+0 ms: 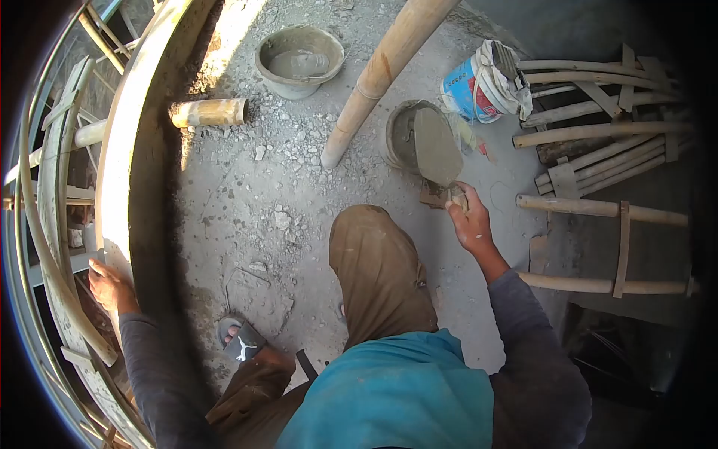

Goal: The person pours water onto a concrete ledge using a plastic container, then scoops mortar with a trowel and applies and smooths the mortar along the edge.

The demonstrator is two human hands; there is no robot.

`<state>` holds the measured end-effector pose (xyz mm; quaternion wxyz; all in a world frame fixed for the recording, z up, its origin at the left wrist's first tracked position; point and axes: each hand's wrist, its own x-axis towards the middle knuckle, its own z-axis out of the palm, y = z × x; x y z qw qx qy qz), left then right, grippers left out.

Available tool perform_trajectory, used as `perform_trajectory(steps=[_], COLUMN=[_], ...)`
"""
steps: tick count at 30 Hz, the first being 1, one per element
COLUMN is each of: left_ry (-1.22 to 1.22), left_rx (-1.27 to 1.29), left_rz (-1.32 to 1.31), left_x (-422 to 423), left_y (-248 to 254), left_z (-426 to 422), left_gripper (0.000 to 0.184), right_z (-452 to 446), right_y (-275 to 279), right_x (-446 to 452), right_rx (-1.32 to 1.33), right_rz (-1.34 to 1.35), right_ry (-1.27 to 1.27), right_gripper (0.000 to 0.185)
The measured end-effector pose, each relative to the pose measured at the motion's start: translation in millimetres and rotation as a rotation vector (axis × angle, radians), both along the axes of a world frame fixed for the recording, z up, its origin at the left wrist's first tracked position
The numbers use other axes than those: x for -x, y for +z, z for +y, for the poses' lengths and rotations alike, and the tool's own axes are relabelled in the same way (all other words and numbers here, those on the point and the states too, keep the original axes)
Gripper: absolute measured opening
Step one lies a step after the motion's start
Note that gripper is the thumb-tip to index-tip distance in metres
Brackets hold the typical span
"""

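My right hand (pixel 471 218) is closed round the handle of a trowel (pixel 438 150). Wet grey mortar covers the trowel's broad blade, which lies over a round mortar bucket (pixel 393 142) and hides part of it. At the far left, my left hand (pixel 112 287) grips the outer edge of a curved wall (pixel 116 187). Its fingers are curled and partly hidden; a small grey piece shows just above them.
A basin (pixel 299 88) with grey contents stands farther off. A slanted bamboo pole (pixel 381 71) rises between it and the bucket. A blue-white pail (pixel 470 86) and bamboo ladder-like frames (pixel 598 206) lie right. Rubble (pixel 282 220) litters the floor; a bamboo stub (pixel 213 113) juts from the wall.
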<state>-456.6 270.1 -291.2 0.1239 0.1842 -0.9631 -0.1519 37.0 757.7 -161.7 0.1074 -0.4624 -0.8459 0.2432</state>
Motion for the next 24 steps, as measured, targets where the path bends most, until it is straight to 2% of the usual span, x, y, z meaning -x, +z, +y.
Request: perform_trajectory(steps=[1,4,6,10,12,13,15,17,24], left_ry=[0.009,-0.001,0.012,0.045,0.051,0.038,0.027,0.02,0.037], left_rx=[0.029,0.002,0.011,0.011,0.017,0.007,-0.004,-0.012,-0.019], left_rz=[0.02,0.029,0.026,0.019,0.019,0.027,0.038,0.018,0.048], left_x=[4.5,0.6,-0.8,0.4,0.6,0.3,-2.0,-4.6,-4.3], left_y=[-8.0,-1.2,1.1,0.5,-0.8,-0.8,2.0,5.7,4.0], left_z=[-6.8,-2.6,0.8,1.9,0.7,0.9,1.0,4.0,5.4], left_gripper=[0.062,0.063,0.063,0.062,0.061,0.062,0.062,0.066,0.063], right_z=[19.2,61.4,73.3,115.5,119.1,120.5,117.1,112.8,85.0], right_y=[-9.3,-34.9,-33.2,-86.2,-97.4,-100.5,-100.3,-104.0,-128.1], right_x=[-9.9,-15.6,2.2,-4.3,0.9,1.1,4.0,4.1,1.5], right_rx=[-0.005,0.048,0.264,0.379,0.593,0.593,0.825,0.842,0.829], right_rz=[0.006,-0.245,-0.364,-0.332,-0.207,-0.208,-0.004,0.03,0.24], right_ry=[-0.005,-0.18,-0.331,-0.36,-0.481,-0.476,-0.565,-0.535,-0.514], right_gripper=[0.045,0.047,0.047,0.045,0.042,0.042,0.042,0.042,0.045])
